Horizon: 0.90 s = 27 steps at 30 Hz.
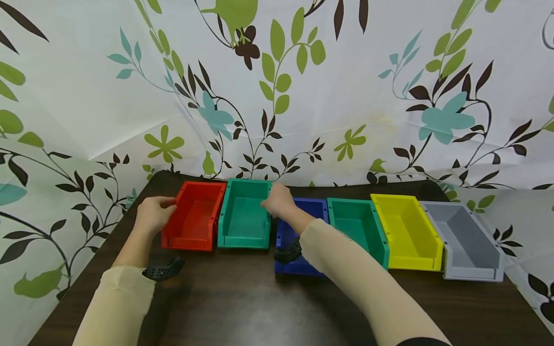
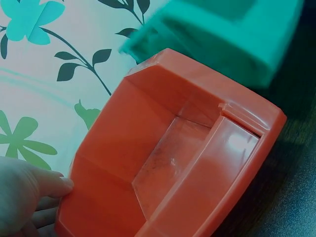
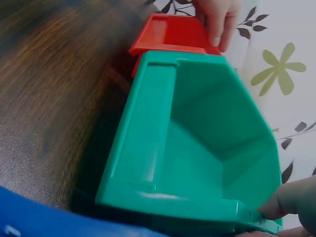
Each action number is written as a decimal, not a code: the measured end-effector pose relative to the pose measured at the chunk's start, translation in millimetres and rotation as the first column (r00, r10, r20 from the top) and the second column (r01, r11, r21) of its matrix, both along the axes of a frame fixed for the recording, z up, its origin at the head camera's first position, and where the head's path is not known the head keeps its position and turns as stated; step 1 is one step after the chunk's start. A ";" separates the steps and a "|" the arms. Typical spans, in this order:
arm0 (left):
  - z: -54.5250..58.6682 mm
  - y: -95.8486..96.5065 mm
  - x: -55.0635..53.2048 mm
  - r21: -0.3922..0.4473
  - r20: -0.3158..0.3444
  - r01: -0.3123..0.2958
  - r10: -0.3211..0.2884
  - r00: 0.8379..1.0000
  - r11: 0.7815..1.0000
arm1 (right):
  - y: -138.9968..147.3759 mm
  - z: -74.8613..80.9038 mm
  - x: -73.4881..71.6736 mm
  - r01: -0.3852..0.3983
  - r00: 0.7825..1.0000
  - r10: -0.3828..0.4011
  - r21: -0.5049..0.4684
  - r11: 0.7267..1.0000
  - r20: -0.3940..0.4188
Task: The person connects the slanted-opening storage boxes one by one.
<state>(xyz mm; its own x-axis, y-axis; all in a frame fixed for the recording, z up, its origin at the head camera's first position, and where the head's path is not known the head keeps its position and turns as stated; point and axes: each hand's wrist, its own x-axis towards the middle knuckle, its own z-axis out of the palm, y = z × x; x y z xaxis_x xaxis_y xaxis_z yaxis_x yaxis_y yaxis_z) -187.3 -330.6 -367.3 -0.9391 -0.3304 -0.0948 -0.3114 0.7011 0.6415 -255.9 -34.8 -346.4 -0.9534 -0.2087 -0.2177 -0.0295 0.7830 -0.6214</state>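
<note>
A red bin (image 1: 195, 221) stands at the left end of a row of bins on the dark wooden table (image 1: 242, 302). My left hand (image 1: 166, 205) grips its outer left wall, with the fingers (image 2: 44, 190) against the rim. Touching it on the right is a green bin (image 1: 244, 216). My right hand (image 1: 269, 204) holds that bin's far right corner, and a fingertip (image 3: 291, 197) lies on the rim. In the right wrist view the green bin (image 3: 197, 143) fills the frame, with the red bin (image 3: 170, 34) and my left hand (image 3: 217, 19) behind it.
To the right stand a blue bin (image 1: 303, 211), partly under my right forearm, a second green bin (image 1: 357, 228), a yellow bin (image 1: 407, 230) and a grey bin (image 1: 463, 240). A leaf-patterned curtain (image 1: 277, 96) closes off the back and sides. Bare tabletop lies in front.
</note>
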 end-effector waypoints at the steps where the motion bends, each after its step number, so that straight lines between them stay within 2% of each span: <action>1: -0.5 -0.6 0.3 0.002 0.001 0.000 0.000 1.000 1.000 | 1.6 0.4 0.1 0.010 1.000 -0.010 -0.034 0.999 0.007; 6: -1.5 -2.6 1.4 -0.005 -0.008 0.009 -0.009 1.000 1.000 | 9.4 2.4 -0.2 0.043 0.996 -0.026 -0.194 0.980 0.088; 10: -2.3 -3.0 0.4 -0.012 -0.018 0.014 -0.014 1.000 1.000 | 13.1 1.5 -0.6 0.069 0.988 -0.032 -0.250 0.966 0.149; 16: -1.4 -2.5 0.9 -0.013 -0.024 0.019 -0.019 1.000 1.000 | 11.8 -0.7 -1.3 0.090 0.984 -0.044 -0.267 0.960 0.173; 27: -2.7 -4.1 1.9 0.025 -0.011 0.017 -0.017 1.000 1.000 | 10.1 0.0 -2.4 0.095 0.982 -0.051 -0.238 0.967 0.184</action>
